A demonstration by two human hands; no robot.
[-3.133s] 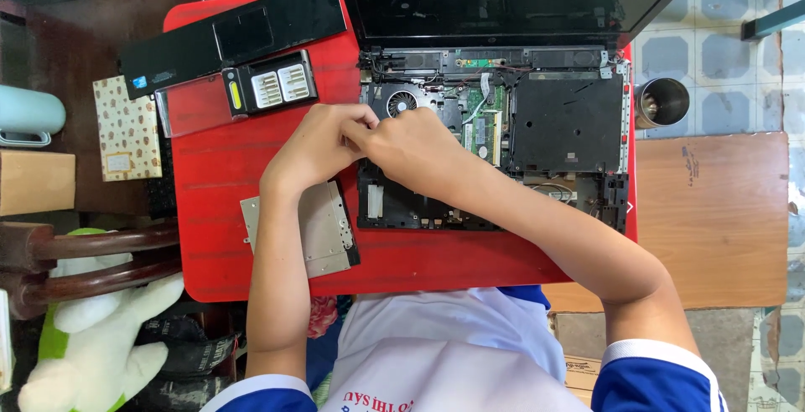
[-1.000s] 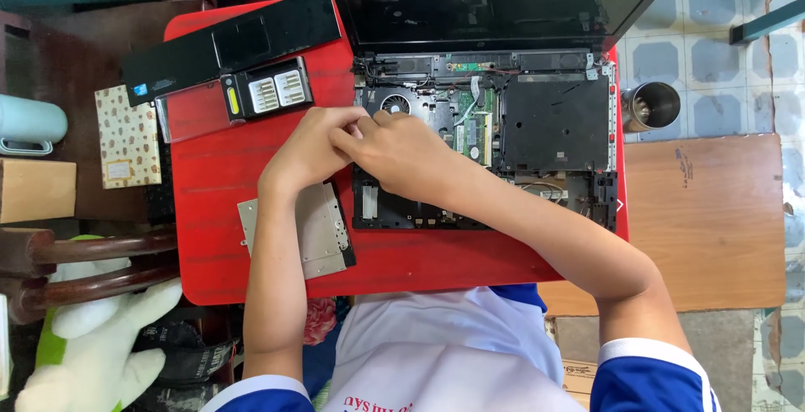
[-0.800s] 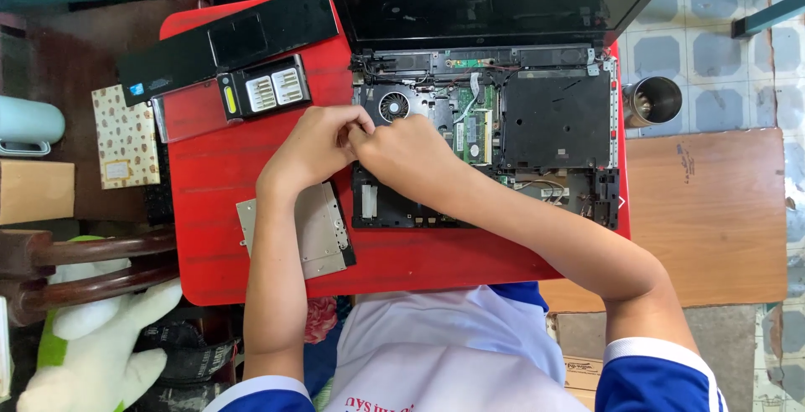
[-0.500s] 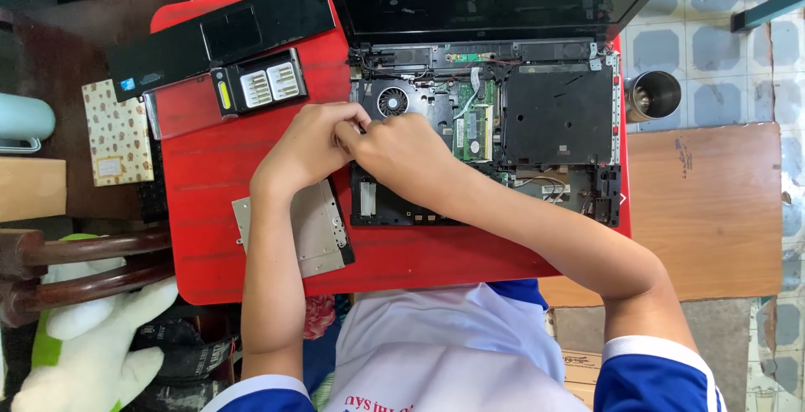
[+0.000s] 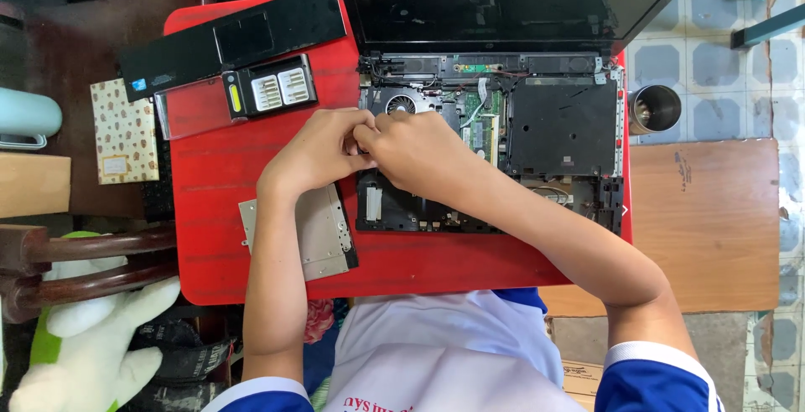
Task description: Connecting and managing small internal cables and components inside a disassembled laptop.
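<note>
On a red tabletop (image 5: 251, 202), the left hand (image 5: 314, 148) and right hand (image 5: 411, 152) meet at the opened laptop's (image 5: 490, 139) left edge beside its fan (image 5: 400, 104), fingers bunched, apparently pinching something too small to identify; freeing it calls for a fine, steady grip.
</note>
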